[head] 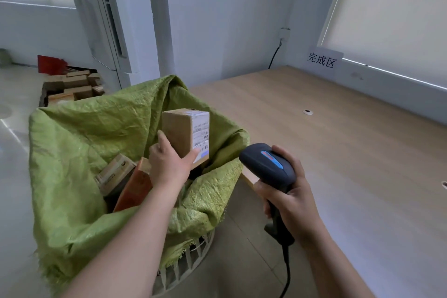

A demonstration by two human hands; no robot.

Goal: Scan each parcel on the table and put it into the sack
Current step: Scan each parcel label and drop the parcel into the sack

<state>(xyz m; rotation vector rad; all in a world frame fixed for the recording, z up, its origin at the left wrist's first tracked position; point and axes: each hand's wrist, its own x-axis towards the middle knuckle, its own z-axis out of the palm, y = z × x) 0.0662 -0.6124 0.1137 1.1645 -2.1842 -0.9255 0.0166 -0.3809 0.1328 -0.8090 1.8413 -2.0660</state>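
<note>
Left hand (169, 164) grips a small cardboard box (185, 136) from below, thumb on the labelled side, fingers on the plain brown side. Box is upright, frame centre, held over the open mouth of the green sack (79, 143), not touching what's inside. Shipping label faces right (text too small to read).

Right hand (290, 198) is wrapped around the handle of a dark scanner (267, 164), lower right of centre. Scanner head points up-left toward the box, near it but apart. Its cable (286, 273) runs down out of the bottom edge.

Sack fills the left-centre, lining a white slatted basket (183, 264) whose rim shows at bottom centre. Inside the sack: a few more parcels (116, 174), tilted, one with an orange-brown face.

Wooden table (338, 152) takes up the right half, its corner just beside the sack. A white sign (323, 61) with Chinese characters stands at its far edge, upper right. More boxes (72, 89) are stacked on the floor, upper left.
</note>
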